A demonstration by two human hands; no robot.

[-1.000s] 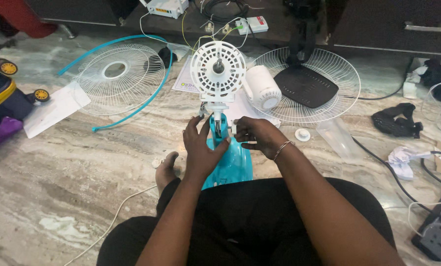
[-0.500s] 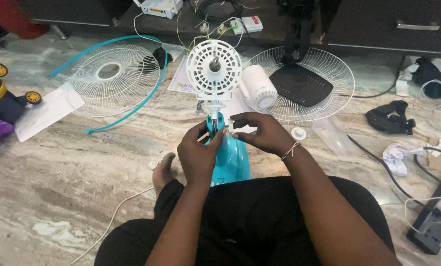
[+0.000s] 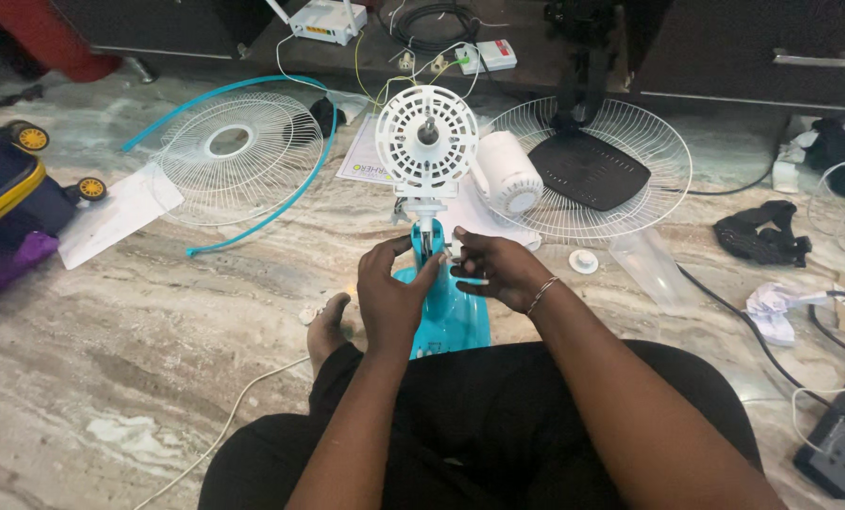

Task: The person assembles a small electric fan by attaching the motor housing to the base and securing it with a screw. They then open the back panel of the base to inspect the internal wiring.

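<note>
Marble floor (image 3: 158, 312) — both hands (image 3: 392, 293) closed round the fan's turquoise neck (image 3: 426, 241).

We saw a glossy turquoise plastic fan base (image 3: 456, 316), a matt white plastic motor housing (image 3: 427, 132), thin white wire grilles (image 3: 238, 156), a polished, veined stone floor (image 3: 158, 312) and matt paper sheets (image 3: 116, 217).

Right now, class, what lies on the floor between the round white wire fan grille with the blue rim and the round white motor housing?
In the head view, a white printed paper sheet lies between the grille and the housing.
</note>
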